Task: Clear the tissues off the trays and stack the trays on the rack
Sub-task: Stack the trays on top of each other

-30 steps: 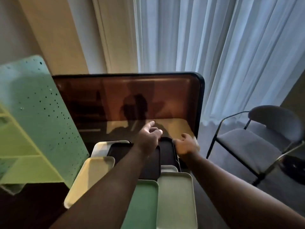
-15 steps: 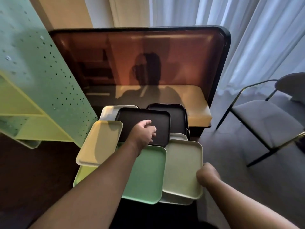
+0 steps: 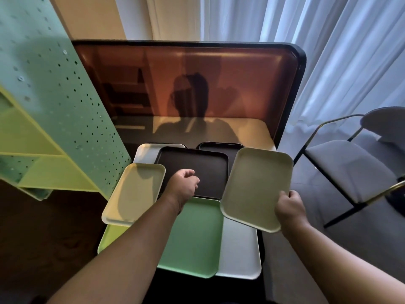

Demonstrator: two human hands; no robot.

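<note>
Our right hand (image 3: 288, 209) has its grip closed on the near right corner of the beige rectangular plastic tray (image 3: 256, 187), fingers curled over the rim; the tray is tilted, lifted off the pile, the rest of it reaching up and left of the grip. Our left hand (image 3: 183, 186) hovers loosely curled, holding nothing, over the near edge of the dark brown tray (image 3: 197, 165). Below it lies the mint green tray (image 3: 197, 235), with a pale grey tray (image 3: 238, 251) just right and a cream tray (image 3: 133, 194) to the left. The green perforated metal rack (image 3: 54, 102) stands far left.
</note>
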